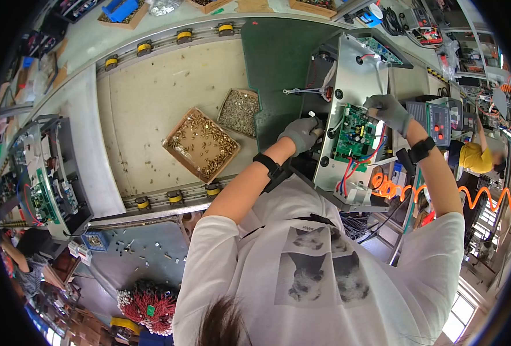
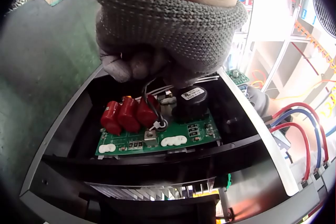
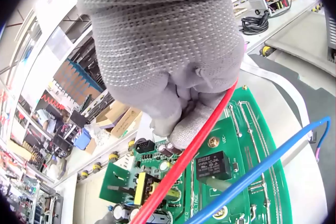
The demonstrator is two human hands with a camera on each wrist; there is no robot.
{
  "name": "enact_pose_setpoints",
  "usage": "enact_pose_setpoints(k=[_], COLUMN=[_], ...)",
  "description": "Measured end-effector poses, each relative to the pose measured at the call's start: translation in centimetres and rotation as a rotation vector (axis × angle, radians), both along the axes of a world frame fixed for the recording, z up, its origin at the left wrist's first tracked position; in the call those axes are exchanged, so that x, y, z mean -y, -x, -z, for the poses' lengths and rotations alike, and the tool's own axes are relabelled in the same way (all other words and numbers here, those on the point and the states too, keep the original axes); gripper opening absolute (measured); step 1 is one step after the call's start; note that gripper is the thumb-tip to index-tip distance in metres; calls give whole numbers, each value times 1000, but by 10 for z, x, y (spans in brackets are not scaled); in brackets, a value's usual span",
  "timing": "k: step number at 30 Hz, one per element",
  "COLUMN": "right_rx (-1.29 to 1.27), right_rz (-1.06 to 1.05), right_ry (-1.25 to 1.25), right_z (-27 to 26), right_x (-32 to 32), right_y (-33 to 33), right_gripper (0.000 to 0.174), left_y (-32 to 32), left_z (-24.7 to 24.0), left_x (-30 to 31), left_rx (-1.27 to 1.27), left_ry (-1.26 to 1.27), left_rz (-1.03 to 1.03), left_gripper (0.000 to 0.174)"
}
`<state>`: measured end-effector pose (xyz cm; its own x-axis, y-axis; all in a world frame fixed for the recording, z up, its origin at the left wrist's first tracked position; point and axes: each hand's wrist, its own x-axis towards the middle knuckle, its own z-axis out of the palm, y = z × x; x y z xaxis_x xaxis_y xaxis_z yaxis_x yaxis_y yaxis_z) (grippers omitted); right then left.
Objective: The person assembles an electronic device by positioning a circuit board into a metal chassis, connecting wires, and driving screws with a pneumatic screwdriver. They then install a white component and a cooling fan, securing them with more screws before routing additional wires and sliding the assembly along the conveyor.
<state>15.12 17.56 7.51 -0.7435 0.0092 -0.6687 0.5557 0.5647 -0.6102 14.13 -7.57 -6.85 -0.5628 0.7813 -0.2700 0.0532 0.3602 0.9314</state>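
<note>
Both hands wear grey knit gloves. My left hand [image 2: 168,40] reaches into the open black-and-metal housing [image 1: 360,75] with its fingers curled, pinching a thin black wire [image 2: 150,88]. Below it lies a green board [image 2: 136,142] with red round-edged components [image 2: 129,115] and a black cylindrical component [image 2: 191,103]. My right hand [image 3: 168,50] is bent over the edge of a larger green circuit board [image 1: 354,131], its fingertips close together right at the small parts there. I cannot tell what sits between them. Red wire [image 3: 189,155] and blue wire [image 3: 262,169] cross that board.
Left of the housing, a box of brass-coloured fasteners [image 1: 202,144] and a box of small silvery parts [image 1: 239,112] sit on the bench. An orange coiled hose [image 1: 434,193] hangs at right. Another partly assembled unit [image 1: 50,179] stands far left. A person in yellow [image 1: 476,157] is at right.
</note>
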Motion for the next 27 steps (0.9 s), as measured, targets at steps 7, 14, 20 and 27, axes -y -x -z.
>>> enact_pose_setpoints(k=[7,14,20,27], right_rx=[61,-154,-124,-191], right_rz=[-31,-30,-15,-123], right_ry=[-152,-222,-195,-423], right_z=[-5,7,12,3], right_x=[8,3,-1,13], right_y=[5,-12,-14,-14], right_gripper=[11,17,18,20], left_y=[0,2,-1,-1], left_z=[2,-1,0,6], left_x=[0,-1,0,0], left_rx=[12,43,39,33], left_ry=[1,33,18,-2], left_rz=[6,33,1,1], left_gripper=[26,27,27,25])
